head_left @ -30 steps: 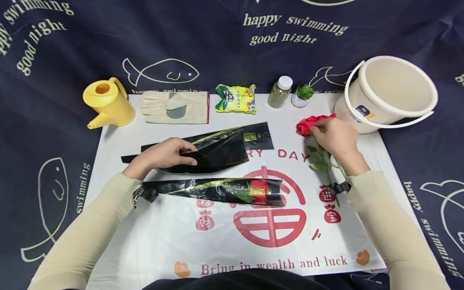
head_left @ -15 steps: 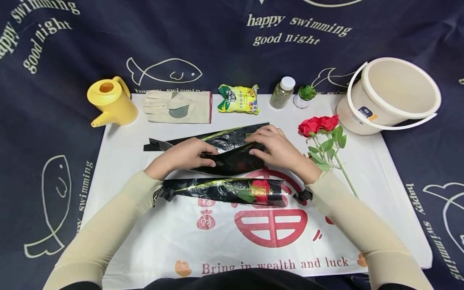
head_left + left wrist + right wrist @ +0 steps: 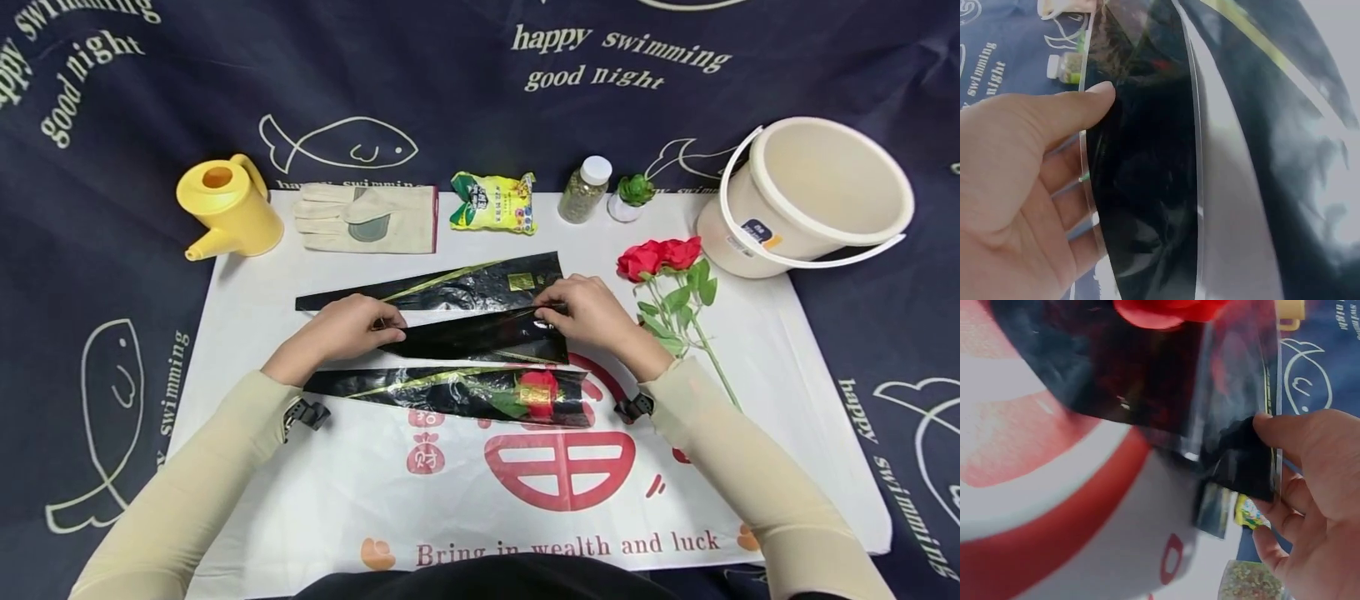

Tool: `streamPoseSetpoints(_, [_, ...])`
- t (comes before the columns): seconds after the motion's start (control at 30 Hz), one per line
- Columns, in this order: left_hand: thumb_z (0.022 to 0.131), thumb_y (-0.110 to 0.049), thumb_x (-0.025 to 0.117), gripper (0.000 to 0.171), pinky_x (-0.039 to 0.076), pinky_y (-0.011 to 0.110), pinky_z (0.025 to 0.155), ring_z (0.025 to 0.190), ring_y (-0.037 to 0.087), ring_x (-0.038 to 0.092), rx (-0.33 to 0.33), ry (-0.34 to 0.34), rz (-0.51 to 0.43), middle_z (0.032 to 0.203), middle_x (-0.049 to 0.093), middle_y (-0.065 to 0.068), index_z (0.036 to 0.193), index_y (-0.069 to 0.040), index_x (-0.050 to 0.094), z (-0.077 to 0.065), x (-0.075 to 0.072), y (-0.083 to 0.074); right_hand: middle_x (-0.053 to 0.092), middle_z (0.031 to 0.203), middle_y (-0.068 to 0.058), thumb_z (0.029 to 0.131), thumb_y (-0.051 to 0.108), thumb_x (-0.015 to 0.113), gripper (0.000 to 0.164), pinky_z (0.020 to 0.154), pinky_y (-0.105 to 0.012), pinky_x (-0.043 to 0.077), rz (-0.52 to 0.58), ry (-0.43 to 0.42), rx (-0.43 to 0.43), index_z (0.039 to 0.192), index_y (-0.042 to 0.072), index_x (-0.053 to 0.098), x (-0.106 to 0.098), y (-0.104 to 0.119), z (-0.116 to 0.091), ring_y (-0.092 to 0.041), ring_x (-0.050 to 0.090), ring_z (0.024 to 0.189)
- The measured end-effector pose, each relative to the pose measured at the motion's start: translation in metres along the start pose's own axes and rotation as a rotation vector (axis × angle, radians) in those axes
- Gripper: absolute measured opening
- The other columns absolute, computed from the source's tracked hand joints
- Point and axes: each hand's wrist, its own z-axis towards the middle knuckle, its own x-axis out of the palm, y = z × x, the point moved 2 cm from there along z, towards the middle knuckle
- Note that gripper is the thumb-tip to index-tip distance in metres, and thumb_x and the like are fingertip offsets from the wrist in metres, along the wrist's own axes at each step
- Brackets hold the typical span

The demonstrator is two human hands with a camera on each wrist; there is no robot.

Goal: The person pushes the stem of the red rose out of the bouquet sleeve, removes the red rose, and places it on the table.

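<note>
A black flower-wrapping sleeve [image 3: 480, 337] is held at both ends, its plain dark side facing up in the head view. My left hand [image 3: 337, 333] pinches the narrow left part, and its thumb [image 3: 1100, 97] lies over the edge in the left wrist view. My right hand [image 3: 596, 317] pinches the upper corner of the wide end, with fingers behind the film [image 3: 1241, 456] in the right wrist view. Close in front lies a sleeve [image 3: 427, 387] with a red rose [image 3: 538, 396] inside. Behind lies another black sleeve [image 3: 450, 287] with a gold label.
Two loose red roses [image 3: 660, 257] with leafy stems lie to the right, below a beige bucket [image 3: 735, 208]. Along the back stand a yellow watering can [image 3: 232, 217], gloves [image 3: 367, 221], a yellow packet [image 3: 492, 204], a jar [image 3: 585, 192] and a small potted plant [image 3: 630, 200].
My right hand has left the loose roses and come over to the sleeve's wide end. The held sleeve has shifted right and now lies apart from the back one; my left hand has moved back left.
</note>
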Motion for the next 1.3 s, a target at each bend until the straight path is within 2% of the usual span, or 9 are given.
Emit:
streamPoseSetpoints(0.07, [0.09, -0.034, 0.064, 0.014, 0.044, 0.035, 0.065, 0.076, 0.009, 0.056, -0.035, -0.019, 0.073, 0.096, 0.063, -0.012, 0.097, -0.026, 0.071, -0.001, 0.001, 0.004, 0.065, 0.089, 0.005, 0.086, 0.024, 0.069, 0.013, 0.074, -0.042, 0.04, -0.017, 0.005, 0.012, 0.096, 0.017, 0.073, 0.004, -0.002, 0.001, -0.017, 0.057, 0.082])
streamPoseSetpoints(0.13, [0.09, -0.033, 0.064, 0.013, 0.046, 0.039, 0.071, 0.091, 0.015, 0.057, -0.056, -0.038, 0.138, 0.106, 0.061, -0.007, 0.097, -0.025, 0.071, -0.002, 0.002, 0.007, 0.064, 0.09, 0.004, 0.085, 0.025, 0.069, 0.012, 0.073, -0.043, 0.04, -0.041, 0.004, 0.03, 0.094, 0.017, 0.073, 0.009, -0.003, 0.001, -0.019, 0.057, 0.083])
streamPoseSetpoints(0.23, [0.09, -0.032, 0.064, 0.013, 0.046, 0.044, 0.08, 0.115, 0.022, 0.049, -0.07, -0.06, 0.214, 0.125, 0.054, 0.001, 0.098, -0.024, 0.071, -0.002, 0.003, 0.012, 0.064, 0.098, 0.001, 0.085, 0.025, 0.07, 0.01, 0.073, -0.044, 0.041, -0.077, -0.004, 0.056, 0.09, 0.017, 0.074, 0.014, -0.005, 0.002, -0.022, 0.055, 0.089])
streamPoseSetpoints(0.3, [0.091, -0.03, 0.062, 0.014, 0.045, 0.045, 0.082, 0.122, 0.026, 0.044, -0.069, -0.059, 0.236, 0.134, 0.05, 0.005, 0.099, -0.023, 0.071, -0.001, 0.004, 0.016, 0.063, 0.107, -0.002, 0.084, 0.025, 0.07, 0.009, 0.074, -0.045, 0.04, -0.091, -0.004, 0.075, 0.088, 0.018, 0.074, 0.017, -0.006, 0.002, -0.024, 0.054, 0.094])
streamPoseSetpoints(0.4, [0.092, -0.03, 0.061, 0.015, 0.046, 0.045, 0.08, 0.122, 0.029, 0.045, -0.076, -0.046, 0.245, 0.136, 0.048, 0.007, 0.1, -0.022, 0.071, 0.0, 0.005, 0.02, 0.062, 0.116, -0.003, 0.084, 0.025, 0.07, 0.009, 0.076, -0.046, 0.039, -0.093, 0.002, 0.095, 0.088, 0.018, 0.075, 0.02, -0.007, 0.0, -0.025, 0.052, 0.1])
streamPoseSetpoints(0.6, [0.09, -0.027, 0.063, 0.013, 0.044, 0.046, 0.085, 0.117, 0.029, 0.05, -0.072, -0.075, 0.242, 0.132, 0.053, 0.005, 0.098, -0.02, 0.071, 0.002, -0.001, 0.027, 0.061, 0.119, -0.001, 0.085, 0.028, 0.068, 0.013, 0.077, -0.045, 0.038, -0.084, 0.004, 0.103, 0.091, 0.02, 0.076, 0.024, -0.005, -0.001, -0.022, 0.051, 0.1])
streamPoseSetpoints(0.8, [0.087, -0.022, 0.067, 0.009, 0.022, 0.054, 0.103, 0.115, 0.029, 0.052, -0.025, -0.095, 0.279, 0.125, 0.058, 0.008, 0.093, -0.017, 0.072, 0.006, -0.003, 0.033, 0.06, 0.119, -0.001, 0.085, 0.027, 0.069, 0.012, 0.078, -0.045, 0.037, -0.09, -0.004, 0.123, 0.09, 0.019, 0.076, 0.026, -0.004, 0.0, -0.022, 0.051, 0.102])
streamPoseSetpoints(1.03, [0.084, -0.026, 0.071, 0.006, 0.012, 0.053, 0.107, 0.126, 0.031, 0.04, -0.026, -0.132, 0.329, 0.13, 0.053, 0.01, 0.088, -0.022, 0.073, 0.005, 0.003, 0.026, 0.058, 0.124, -0.004, 0.084, 0.025, 0.069, 0.012, 0.081, -0.047, 0.036, -0.103, -0.04, 0.129, 0.089, 0.017, 0.077, 0.022, -0.009, 0.001, -0.027, 0.048, 0.108])
streamPoseSetpoints(1.3, [0.084, -0.026, 0.071, 0.009, 0.011, 0.053, 0.107, 0.125, 0.03, 0.041, 0.005, -0.165, 0.317, 0.13, 0.054, 0.009, 0.091, -0.022, 0.073, 0.006, 0.008, 0.021, 0.055, 0.128, -0.007, 0.082, 0.024, 0.071, 0.014, 0.08, -0.048, 0.036, -0.12, -0.043, 0.153, 0.091, 0.015, 0.076, 0.02, -0.015, -0.004, -0.03, 0.046, 0.111])
